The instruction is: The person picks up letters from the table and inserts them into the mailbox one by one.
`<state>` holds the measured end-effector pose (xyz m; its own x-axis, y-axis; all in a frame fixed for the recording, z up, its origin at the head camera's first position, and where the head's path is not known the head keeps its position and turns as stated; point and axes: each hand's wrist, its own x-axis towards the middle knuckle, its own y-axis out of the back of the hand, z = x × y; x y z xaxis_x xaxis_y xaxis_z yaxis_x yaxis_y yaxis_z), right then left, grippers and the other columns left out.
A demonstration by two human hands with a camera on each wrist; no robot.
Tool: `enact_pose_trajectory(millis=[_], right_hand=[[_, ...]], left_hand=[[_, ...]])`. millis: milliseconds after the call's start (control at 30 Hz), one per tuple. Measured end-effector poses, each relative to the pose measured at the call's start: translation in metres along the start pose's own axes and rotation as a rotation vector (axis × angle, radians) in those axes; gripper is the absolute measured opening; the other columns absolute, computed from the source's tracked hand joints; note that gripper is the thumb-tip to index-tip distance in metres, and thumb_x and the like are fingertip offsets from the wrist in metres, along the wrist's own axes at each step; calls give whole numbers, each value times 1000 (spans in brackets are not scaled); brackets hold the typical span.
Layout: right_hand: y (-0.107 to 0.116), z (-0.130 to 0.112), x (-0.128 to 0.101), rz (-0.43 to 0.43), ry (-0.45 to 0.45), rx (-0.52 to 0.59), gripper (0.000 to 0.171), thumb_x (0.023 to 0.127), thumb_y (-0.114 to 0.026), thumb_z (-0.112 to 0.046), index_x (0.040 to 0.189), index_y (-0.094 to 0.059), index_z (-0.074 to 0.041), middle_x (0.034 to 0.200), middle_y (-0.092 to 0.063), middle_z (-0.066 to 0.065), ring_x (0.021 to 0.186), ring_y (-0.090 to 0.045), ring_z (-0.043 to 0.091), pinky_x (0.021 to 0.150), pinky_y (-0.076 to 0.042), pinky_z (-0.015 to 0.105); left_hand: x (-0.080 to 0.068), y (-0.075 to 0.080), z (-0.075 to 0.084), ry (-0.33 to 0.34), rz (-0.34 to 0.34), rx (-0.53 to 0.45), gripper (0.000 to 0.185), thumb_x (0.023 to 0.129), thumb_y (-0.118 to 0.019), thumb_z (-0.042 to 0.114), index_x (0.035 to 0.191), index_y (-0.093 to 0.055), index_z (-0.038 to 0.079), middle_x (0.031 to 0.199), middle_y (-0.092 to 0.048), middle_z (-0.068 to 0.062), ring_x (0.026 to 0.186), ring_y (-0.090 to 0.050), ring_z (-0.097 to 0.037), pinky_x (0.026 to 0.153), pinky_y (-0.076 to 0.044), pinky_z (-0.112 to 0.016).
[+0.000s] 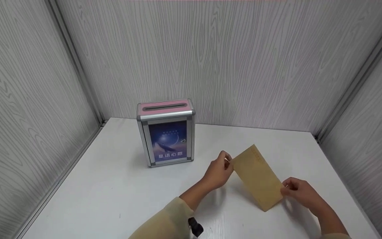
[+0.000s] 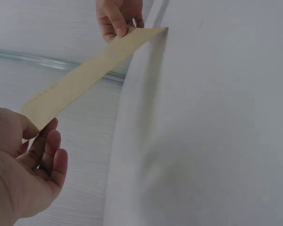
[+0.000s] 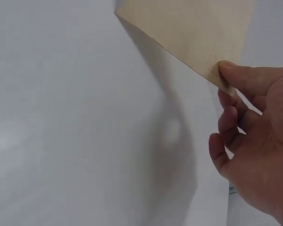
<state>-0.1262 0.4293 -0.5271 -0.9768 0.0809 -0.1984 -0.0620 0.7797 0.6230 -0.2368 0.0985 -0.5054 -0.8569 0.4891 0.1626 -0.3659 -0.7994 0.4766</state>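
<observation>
A brown paper envelope (image 1: 258, 177) slants above the white table, its far end raised and a lower corner close over the tabletop. My left hand (image 1: 218, 170) pinches its left corner between thumb and fingers. At the opposite edge, near the lower right corner, my right hand (image 1: 302, 192) pinches the paper with the thumb on top. A row of small printed marks shows along one end of the envelope (image 2: 85, 77) in the left wrist view. In the right wrist view, the right hand (image 3: 259, 127) has its other fingers curled loosely below the paper.
Left of the hands stands a box (image 1: 167, 132) with a silver frame, a pink top with a dark slot (image 1: 165, 107), and a blue picture on its front. Grey wood-grain panels (image 1: 211, 59) wall the white table (image 1: 95, 199) at the back and sides.
</observation>
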Motion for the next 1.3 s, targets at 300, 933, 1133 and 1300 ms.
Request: enact_pose_trajectory(millis=[300, 933, 1133, 1300], right_hand=[[-42, -48, -1, -135, 160, 46, 19, 101, -77, -18, 105, -67, -2, 91, -64, 3, 84, -57, 12, 74, -51, 28], [-113, -122, 2, -405, 299, 48, 15, 100, -77, -16, 100, -68, -5, 100, -76, 6, 87, -62, 12, 73, -51, 25], [-120, -147, 3, -432, 342, -65, 12, 103, -76, -24, 102, -70, -14, 101, -73, 1, 90, -60, 15, 73, -49, 26], [-115, -175, 10, -356, 389, -152, 12, 106, -71, -29, 108, -70, -18, 102, -71, 0, 93, -61, 19, 72, -51, 30]], left_hand=[[-28, 58, 15, -84, 67, 51, 7, 113, -54, 23, 117, -51, 18, 98, -70, -1, 82, -59, -8, 72, -50, -25], [-66, 140, 14, -47, 111, 6, 16, 116, -51, 24, 128, -48, 15, 111, -70, -7, 99, -69, -17, 89, -59, -39], [-83, 162, 14, -8, 68, 63, 19, 115, -54, 28, 129, -50, 16, 113, -72, -6, 101, -68, -18, 92, -59, -42], [-90, 172, 16, -22, 22, 92, 21, 115, -55, 27, 130, -51, 14, 113, -73, -6, 101, -69, -18, 91, -59, -42]])
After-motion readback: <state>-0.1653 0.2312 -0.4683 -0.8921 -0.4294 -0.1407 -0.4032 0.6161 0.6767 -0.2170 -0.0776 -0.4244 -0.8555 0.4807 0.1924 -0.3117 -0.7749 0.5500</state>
